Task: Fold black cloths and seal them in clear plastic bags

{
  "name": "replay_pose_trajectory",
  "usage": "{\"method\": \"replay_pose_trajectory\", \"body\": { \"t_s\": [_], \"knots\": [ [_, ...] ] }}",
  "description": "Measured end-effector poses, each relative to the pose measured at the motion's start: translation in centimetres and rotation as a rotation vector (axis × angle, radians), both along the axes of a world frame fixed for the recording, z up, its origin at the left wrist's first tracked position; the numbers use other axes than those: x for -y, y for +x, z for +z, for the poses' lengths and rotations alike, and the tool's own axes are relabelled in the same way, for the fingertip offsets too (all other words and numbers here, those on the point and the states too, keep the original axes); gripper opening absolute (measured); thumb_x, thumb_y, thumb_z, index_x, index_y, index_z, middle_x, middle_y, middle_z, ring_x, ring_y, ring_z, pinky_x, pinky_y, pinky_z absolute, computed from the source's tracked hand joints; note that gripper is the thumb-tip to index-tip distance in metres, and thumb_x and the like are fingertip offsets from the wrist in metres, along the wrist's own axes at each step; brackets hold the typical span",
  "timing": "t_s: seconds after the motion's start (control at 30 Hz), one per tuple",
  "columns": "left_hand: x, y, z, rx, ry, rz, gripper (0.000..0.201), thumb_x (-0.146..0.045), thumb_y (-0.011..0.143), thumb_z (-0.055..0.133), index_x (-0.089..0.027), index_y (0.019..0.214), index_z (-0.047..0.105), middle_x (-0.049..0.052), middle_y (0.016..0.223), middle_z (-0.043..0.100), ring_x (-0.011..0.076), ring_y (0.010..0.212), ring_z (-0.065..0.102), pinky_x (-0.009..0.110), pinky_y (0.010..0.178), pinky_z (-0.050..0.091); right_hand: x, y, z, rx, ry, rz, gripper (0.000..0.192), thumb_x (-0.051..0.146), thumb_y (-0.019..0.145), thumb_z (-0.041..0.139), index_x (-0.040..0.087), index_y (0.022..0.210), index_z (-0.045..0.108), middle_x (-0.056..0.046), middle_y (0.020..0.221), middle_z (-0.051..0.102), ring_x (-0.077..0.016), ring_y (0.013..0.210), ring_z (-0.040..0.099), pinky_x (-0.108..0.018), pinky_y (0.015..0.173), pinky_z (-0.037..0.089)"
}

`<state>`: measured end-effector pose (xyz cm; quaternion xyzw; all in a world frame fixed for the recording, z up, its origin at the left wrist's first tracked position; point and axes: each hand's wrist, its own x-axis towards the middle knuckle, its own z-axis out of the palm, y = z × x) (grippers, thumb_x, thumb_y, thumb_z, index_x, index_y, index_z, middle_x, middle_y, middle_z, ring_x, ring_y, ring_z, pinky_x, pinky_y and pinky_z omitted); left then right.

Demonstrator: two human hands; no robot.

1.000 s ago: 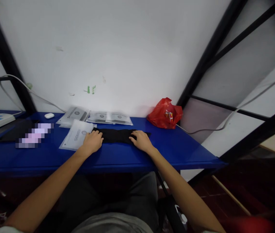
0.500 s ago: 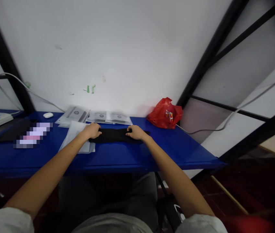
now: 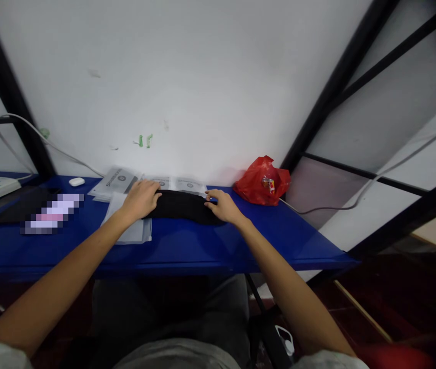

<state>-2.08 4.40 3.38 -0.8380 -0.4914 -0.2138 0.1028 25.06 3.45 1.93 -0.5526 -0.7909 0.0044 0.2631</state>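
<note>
One head-worn camera looks forward and down — over the wearer's lap (image 3: 129,310) — with left hand (image 3: 142,198) and right hand (image 3: 222,205) just below centre, blue desk (image 3: 198,248) near, white wall (image 3: 202,77) beyond.

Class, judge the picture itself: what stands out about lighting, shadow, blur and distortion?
Head view: dim light, soft shadow on the wall beside the red bag; head view: the black cloth shows little texture; head view: the black posts splay outward, suggesting a wide lens; head view: a red patch, bottom right, is blurred, and coarse pixels cover an area at left.
</note>
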Motion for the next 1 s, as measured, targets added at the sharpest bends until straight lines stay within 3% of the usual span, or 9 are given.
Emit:
{"method": "replay_pose_trajectory", "body": {
  "t_s": [0.07, 0.17, 0.27, 0.33, 0.4, 0.5, 0.67, 0.87, 1.0],
  "knots": [
    [2.1, -0.9, 1.1, 0.107, -0.01, -0.129, 0.02, -0.03, 0.088, 0.043, -0.018, 0.092, 0.059, 0.007, 0.095, 0.063, 0.0232, 0.095, 0.054, 0.038, 0.085, 0.04, 2.5, 0.6, 0.6, -0.041, 0.048, 0.098, 0.004, 0.015, 0.075, 0.059, 0.018, 0.075, 0.059, -0.008, 0.118, 0.061, -0.0209, 0.11, 0.054, -0.036, 0.094, 0.039],
    [5.1, -2.1, 1.9, 0.24, -0.231, -0.277, 0.03, -0.045, 0.088, 0.043, -0.02, 0.084, 0.06, 0.003, 0.092, 0.064, 0.0192, 0.086, 0.056, 0.033, 0.078, 0.044, 6.3, 1.5, 1.2, -0.063, -0.042, 0.2, 0.014, 0.025, 0.08, 0.059, 0.019, 0.067, 0.058, -0.008, 0.119, 0.061, -0.0209, 0.11, 0.055, -0.04, 0.094, 0.04],
    [6.7, -2.5, 0.8, 0.23, -0.372, -0.261, 0.034, -0.048, 0.088, 0.042, -0.021, 0.088, 0.062, 0.003, 0.092, 0.065, 0.018, 0.083, 0.058, 0.03, 0.074, 0.045, 8.4, 1.4, 1.2, -0.123, 0.008, 0.177, 0.027, 0.032, 0.086, 0.053, 0.019, 0.063, 0.056, -0.007, 0.111, 0.065, -0.0203, 0.106, 0.058, -0.039, 0.091, 0.042],
    [7.0, -2.2, -0.6, 0.141, -0.381, -0.226, 0.034, -0.048, 0.087, 0.043, -0.021, 0.098, 0.061, 0.004, 0.098, 0.065, 0.0195, 0.088, 0.058, 0.031, 0.078, 0.044, 8.7, 0.8, 0.8, -0.147, 0.066, 0.128, 0.023, 0.034, 0.086, 0.053, 0.02, 0.068, 0.057, -0.008, 0.107, 0.066, -0.021, 0.105, 0.058, -0.039, 0.091, 0.042],
    [7.0, -1.7, -2.1, 0.01, -0.381, -0.195, 0.036, -0.047, 0.087, 0.045, -0.02, 0.107, 0.06, 0.007, 0.104, 0.063, 0.0221, 0.094, 0.058, 0.033, 0.081, 0.043, 8.4, -0.2, 0.0, -0.123, 0.071, 0.107, 0.017, 0.036, 0.085, 0.054, 0.02, 0.081, 0.06, -0.008, 0.106, 0.066, -0.0217, 0.103, 0.059, -0.039, 0.09, 0.043],
    [6.9, -0.6, -3.6, -0.152, -0.353, -0.157, 0.035, -0.042, 0.087, 0.048, -0.019, 0.11, 0.06, 0.009, 0.107, 0.062, 0.0254, 0.098, 0.057, 0.035, 0.081, 0.043, 7.5, -1.6, -1.6, 0.016, -0.004, 0.098, 0.028, 0.04, 0.086, 0.054, 0.019, 0.104, 0.06, -0.01, 0.108, 0.065, -0.0227, 0.101, 0.059, -0.038, 0.089, 0.044],
    [5.9, 0.3, -4.4, -0.27, -0.268, -0.09, 0.032, -0.037, 0.09, 0.044, -0.015, 0.109, 0.059, 0.011, 0.108, 0.061, 0.0282, 0.101, 0.055, 0.039, 0.082, 0.043, 5.4, -2.6, -3.3, 0.238, -0.076, 0.035, 0.039, 0.033, 0.084, 0.057, 0.013, 0.117, 0.056, -0.013, 0.118, 0.062, -0.025, 0.11, 0.055, -0.038, 0.096, 0.04],
    [3.1, 0.6, -4.2, -0.326, -0.276, -0.022, 0.037, -0.04, 0.092, 0.039, -0.014, 0.111, 0.058, 0.014, 0.111, 0.06, 0.028, 0.103, 0.055, 0.037, 0.082, 0.043, 2.1, -2.4, -2.3, 0.328, -0.204, -0.073, 0.053, 0.028, 0.078, 0.06, 0.017, 0.129, 0.049, -0.012, 0.124, 0.058, -0.0265, 0.113, 0.053, -0.037, 0.093, 0.042],
    [1.9, 0.6, -3.3, -0.319, -0.374, -0.023, 0.039, -0.044, 0.088, 0.043, -0.016, 0.112, 0.059, 0.014, 0.113, 0.06, 0.0282, 0.1, 0.057, 0.035, 0.077, 0.044, 0.5, -2.8, -0.8, 0.389, -0.316, -0.019, 0.046, 0.034, 0.075, 0.062, 0.02, 0.119, 0.057, -0.011, 0.121, 0.061, -0.027, 0.109, 0.056, -0.035, 0.088, 0.044]
  ]
}}
